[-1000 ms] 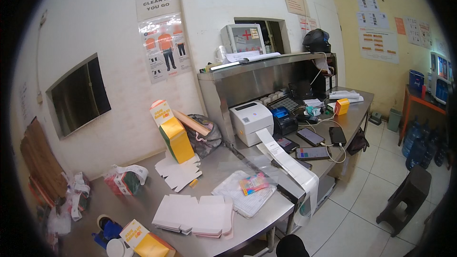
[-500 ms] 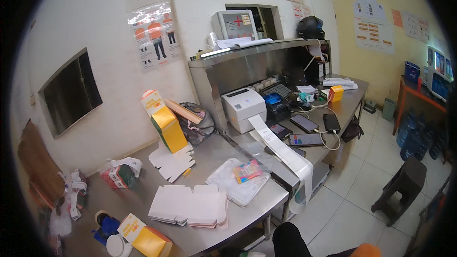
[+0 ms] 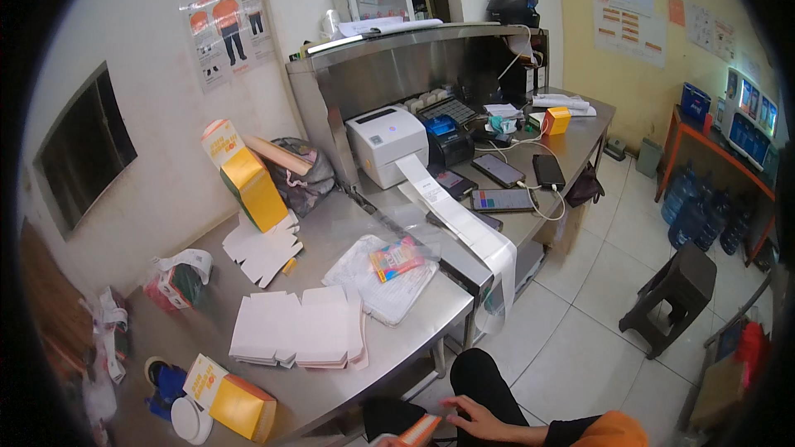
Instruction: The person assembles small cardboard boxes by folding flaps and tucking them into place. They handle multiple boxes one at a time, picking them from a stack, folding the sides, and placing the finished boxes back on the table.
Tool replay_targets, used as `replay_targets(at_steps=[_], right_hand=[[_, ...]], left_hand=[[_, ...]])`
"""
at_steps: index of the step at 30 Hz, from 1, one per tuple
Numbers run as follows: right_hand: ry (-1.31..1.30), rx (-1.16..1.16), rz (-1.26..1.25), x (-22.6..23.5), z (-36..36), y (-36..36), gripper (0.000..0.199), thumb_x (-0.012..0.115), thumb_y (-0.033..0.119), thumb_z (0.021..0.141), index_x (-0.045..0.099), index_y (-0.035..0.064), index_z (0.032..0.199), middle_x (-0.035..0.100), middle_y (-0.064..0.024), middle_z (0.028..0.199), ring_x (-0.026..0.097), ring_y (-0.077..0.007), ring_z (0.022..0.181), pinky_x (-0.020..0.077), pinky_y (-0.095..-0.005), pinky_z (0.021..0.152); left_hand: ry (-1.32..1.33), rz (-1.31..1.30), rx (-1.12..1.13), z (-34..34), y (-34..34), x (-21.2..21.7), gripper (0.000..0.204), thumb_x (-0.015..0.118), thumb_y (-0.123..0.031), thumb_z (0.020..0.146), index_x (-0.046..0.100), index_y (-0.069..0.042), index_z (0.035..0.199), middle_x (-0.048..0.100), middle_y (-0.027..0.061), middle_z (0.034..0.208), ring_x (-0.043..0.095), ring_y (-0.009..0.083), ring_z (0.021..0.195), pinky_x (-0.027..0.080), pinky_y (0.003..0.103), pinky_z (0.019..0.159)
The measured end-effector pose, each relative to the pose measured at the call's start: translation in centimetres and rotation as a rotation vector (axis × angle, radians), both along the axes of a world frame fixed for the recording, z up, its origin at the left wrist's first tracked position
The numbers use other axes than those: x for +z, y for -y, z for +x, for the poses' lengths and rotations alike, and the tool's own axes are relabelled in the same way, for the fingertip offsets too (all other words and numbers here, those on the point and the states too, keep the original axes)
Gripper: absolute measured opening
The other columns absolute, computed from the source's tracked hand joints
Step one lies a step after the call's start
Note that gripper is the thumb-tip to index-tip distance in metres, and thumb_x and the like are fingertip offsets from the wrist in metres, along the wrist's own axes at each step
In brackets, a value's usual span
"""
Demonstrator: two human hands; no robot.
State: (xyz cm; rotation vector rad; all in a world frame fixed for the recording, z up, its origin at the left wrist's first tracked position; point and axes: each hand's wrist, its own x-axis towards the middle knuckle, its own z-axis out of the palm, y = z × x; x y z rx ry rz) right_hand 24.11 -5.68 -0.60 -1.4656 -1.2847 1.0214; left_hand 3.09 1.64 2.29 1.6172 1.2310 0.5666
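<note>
Though cut off at the lower edge: right hand (image 3: 480,418) spread flat; left hand (image 3: 389,442) barely visible, grip on orange box (image 3: 416,432) indeterminable.

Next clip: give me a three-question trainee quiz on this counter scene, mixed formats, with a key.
1. True or false: a long paper strip hangs from the white printer over the counter edge.
2. What stands on the floor right of the counter? A) a dark stool B) a ladder C) a bicycle
3. Fill in: the flat white cartons lie beside a clear ____ holding colourful items.

Key: 1 true. 2 A, the stool. 3 bag.
</note>
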Motion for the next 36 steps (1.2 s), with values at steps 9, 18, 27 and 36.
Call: replay_targets(at_steps=[9, 18, 27, 36], right_hand=[[-0.105, 0.104, -0.175, 3.3, -2.2, -2.7, 0.039, 0.050, 0.024, 0.093, 0.044, 0.0078, 0.128, 0.062, -0.0166, 0.104, 0.062, -0.0243, 0.094, 0.0479, -0.0340, 0.081], [0.041, 0.229, 0.107, 5.5, -2.2, -5.4, 0.015, 0.057, 0.013, 0.089, 0.061, 0.0021, 0.098, 0.067, -0.0112, 0.075, 0.065, -0.0121, 0.067, 0.0489, -0.0266, 0.056], [0.010, 0.324, 0.133, 8.5, -5.9, -7.8, 0.031, 0.053, 0.007, 0.090, 0.045, 0.0004, 0.119, 0.066, -0.0132, 0.081, 0.060, -0.0091, 0.070, 0.0475, -0.0240, 0.058], [-0.397, 0.728, -0.036, 11.7, -9.7, -11.2, 0.039, 0.058, 0.002, 0.085, 0.045, -0.0018, 0.122, 0.060, -0.0090, 0.106, 0.056, -0.0130, 0.096, 0.0463, -0.0273, 0.081]], left_hand=[[0.480, -0.365, 0.286, 0.3, 1.4, -0.3, 0.033, 0.047, -0.023, 0.097, 0.054, -0.003, 0.122, 0.061, 0.0074, 0.107, 0.057, 0.0166, 0.095, 0.036, 0.033, 0.098], [0.510, -0.161, 0.029, -0.6, 2.0, 1.0, 0.036, 0.049, -0.022, 0.097, 0.053, 0.004, 0.121, 0.064, 0.0039, 0.096, 0.057, 0.0069, 0.082, 0.048, 0.021, 0.070], [0.535, -0.183, 0.342, -4.9, 1.8, 6.6, 0.031, 0.054, -0.021, 0.094, 0.056, 0.003, 0.114, 0.065, 0.0035, 0.087, 0.059, 0.0052, 0.078, 0.048, 0.019, 0.067], [0.469, 0.027, 0.398, -9.2, 3.4, 8.4, 0.036, 0.062, -0.019, 0.089, 0.056, 0.000, 0.118, 0.067, 0.0103, 0.101, 0.062, 0.0153, 0.090, 0.048, 0.028, 0.081]])
